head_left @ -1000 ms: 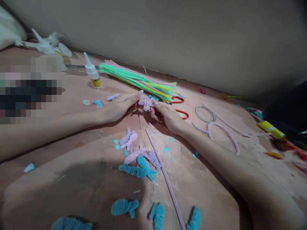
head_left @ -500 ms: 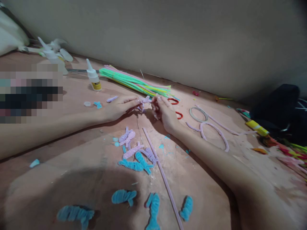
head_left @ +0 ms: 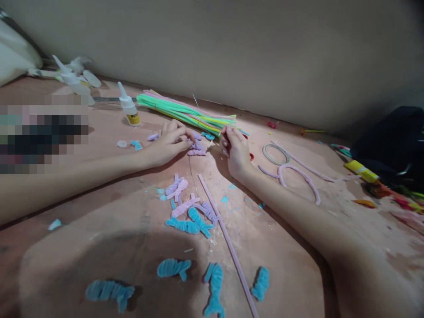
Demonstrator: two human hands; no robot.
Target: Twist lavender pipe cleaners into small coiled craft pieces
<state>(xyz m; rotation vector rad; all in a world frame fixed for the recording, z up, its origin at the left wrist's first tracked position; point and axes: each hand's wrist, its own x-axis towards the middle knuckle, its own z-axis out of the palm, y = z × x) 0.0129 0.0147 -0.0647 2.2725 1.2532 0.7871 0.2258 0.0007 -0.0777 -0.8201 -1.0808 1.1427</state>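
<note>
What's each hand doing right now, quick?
Left hand: loosely open, fingertips at the purple pipe-cleaner pieces.
Right hand: closed, fingertips pinched; can't tell if holding anything.

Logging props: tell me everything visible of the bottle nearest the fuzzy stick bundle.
The bottle is small and whitish, apparently plastic, with a long cone-shaped tip and a yellow label low on its body. It stands upright on the brownish surface, near the bundle's left end, with nothing else seen touching it. Its contents can't be made out.

Purple fuzzy pieces (head_left: 197, 152) | coiled, ridged | lying bunched on brown surface (head_left: 132, 247)
</note>
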